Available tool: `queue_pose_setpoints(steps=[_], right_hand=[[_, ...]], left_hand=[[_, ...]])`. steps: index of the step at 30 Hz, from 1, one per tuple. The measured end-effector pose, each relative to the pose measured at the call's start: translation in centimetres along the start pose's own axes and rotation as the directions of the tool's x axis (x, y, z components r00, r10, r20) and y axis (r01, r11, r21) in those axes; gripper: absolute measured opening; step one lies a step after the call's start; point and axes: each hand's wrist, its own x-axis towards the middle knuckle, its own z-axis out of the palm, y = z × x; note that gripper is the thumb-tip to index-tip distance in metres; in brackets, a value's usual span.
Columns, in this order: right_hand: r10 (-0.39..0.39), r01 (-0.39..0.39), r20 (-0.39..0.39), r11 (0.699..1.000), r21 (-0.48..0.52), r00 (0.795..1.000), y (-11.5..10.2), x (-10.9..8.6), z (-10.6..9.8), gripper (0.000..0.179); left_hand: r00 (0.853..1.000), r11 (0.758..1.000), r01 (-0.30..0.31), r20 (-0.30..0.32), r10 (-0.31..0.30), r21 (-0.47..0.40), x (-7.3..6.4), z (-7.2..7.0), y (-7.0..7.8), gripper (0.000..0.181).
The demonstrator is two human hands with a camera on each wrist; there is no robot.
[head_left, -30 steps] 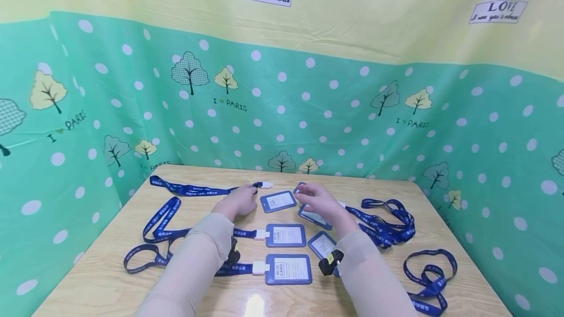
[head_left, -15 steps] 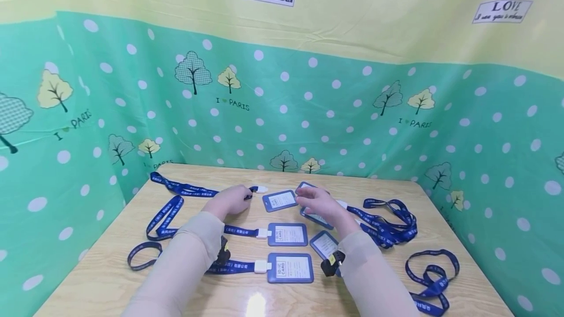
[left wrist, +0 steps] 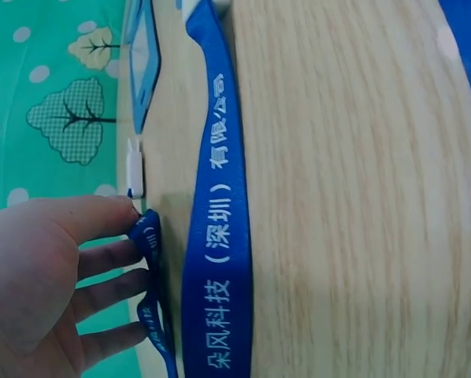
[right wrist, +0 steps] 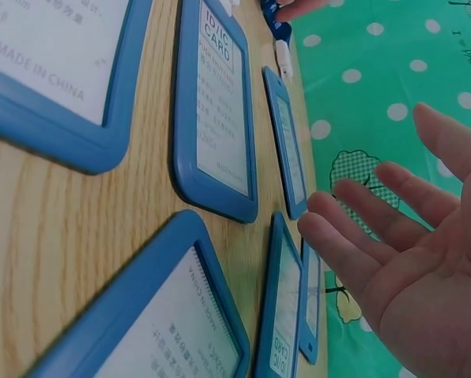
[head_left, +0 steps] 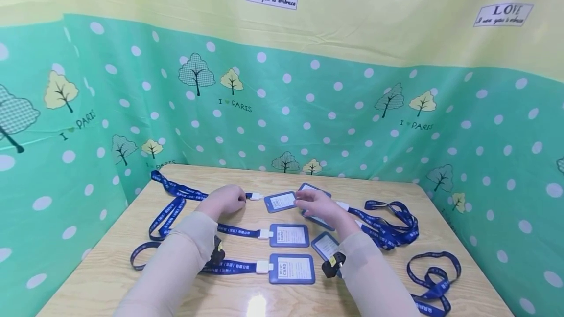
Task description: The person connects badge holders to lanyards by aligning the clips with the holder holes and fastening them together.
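Note:
My left hand (head_left: 228, 198) pinches a blue lanyard (left wrist: 147, 230) between thumb and fingers, just behind its white clip (head_left: 256, 196). That clip points right, a short gap away from a blue-framed card holder (head_left: 280, 202). Over the far middle of the table, my right hand (head_left: 323, 204) is held with its fingers extended and apart; in the right wrist view its palm shows nothing held. Its fingertips are close to the right end of that card holder. Partly hidden under the right hand are a tilted card holder (head_left: 318, 220) and another one (head_left: 314, 189) behind it.
Two card holders (head_left: 289, 235) (head_left: 292, 268) lie nearer, each joined to a lanyard running left. Another card holder (head_left: 325, 245) is partly behind the right wrist. Bunched lanyards (head_left: 389, 229) and a loose one (head_left: 436, 278) lie right. A patterned curtain (head_left: 282, 111) surrounds the wooden table (head_left: 238, 302).
My left hand has drawn the lanyard and its clip leftward and slightly nearer. The clip now lies more in line with the far card holder. My right hand has barely moved.

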Motion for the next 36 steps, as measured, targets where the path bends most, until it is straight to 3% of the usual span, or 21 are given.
queue_pose_setpoints(steps=[7, 12, 17, 24, 36], right_hand=[[-0.027, 0.025, -0.094, 0.999, -0.021, 0.995, -0.9, -0.4, -0.3, 0.049], [-0.042, 0.042, -0.134, 0.999, -0.001, 0.99, -1.1, -0.2, -0.3, 0.058], [-0.032, 0.034, -0.159, 0.999, 0.008, 0.987, -1.0, -0.1, -0.3, 0.068], [-0.021, 0.02, -0.15, 1.0, -0.008, 0.988, -0.5, 0.1, -0.1, 0.065], [-0.01, 0.003, -0.094, 0.997, -0.078, 0.996, -0.1, 0.3, 0.4, 0.062]], left_hand=[[0.998, 0.999, -0.035, -0.056, 0.034, -0.019, 0.5, -0.5, 0.9, 0.027], [0.991, 0.996, -0.087, -0.101, 0.09, 0.033, 1.0, -0.3, 2.0, 0.04], [0.993, 0.995, -0.097, -0.063, 0.098, 0.015, 1.1, 0.5, 2.8, 0.046], [0.991, 0.99, -0.133, 0.001, 0.133, 0.047, 1.1, 1.3, 3.1, 0.04], [0.997, 0.996, -0.081, 0.008, 0.081, 0.021, 1.0, 1.6, 3.2, 0.03]])
